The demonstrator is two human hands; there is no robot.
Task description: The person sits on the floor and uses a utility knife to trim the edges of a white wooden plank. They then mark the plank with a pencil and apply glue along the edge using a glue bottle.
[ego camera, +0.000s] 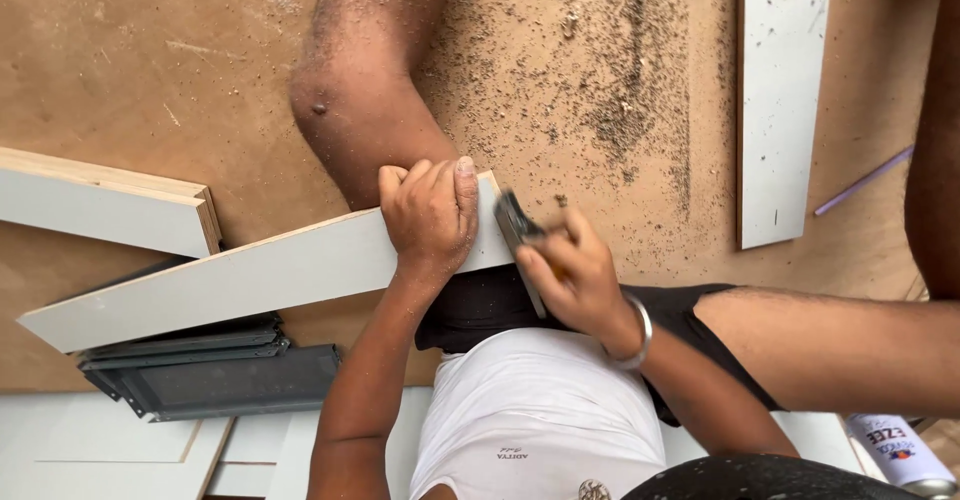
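Step in hand: trimming the board end. Left hand (430,215) clamps the white board (250,280) at frame centre; right hand (575,275) grips a flat tool (518,232) against its end. Next move likely demands steady clamping.

Brown board floor (150,50), strewn with sawdust (620,110); second white laminated plank (100,205) at left, edge raw; dark grey metal frames (215,375) stacked below it; narrow white strip (780,100) upright at right (speckled with dust); thin purple rod (862,182) beside it; spray can (900,450) lower right.
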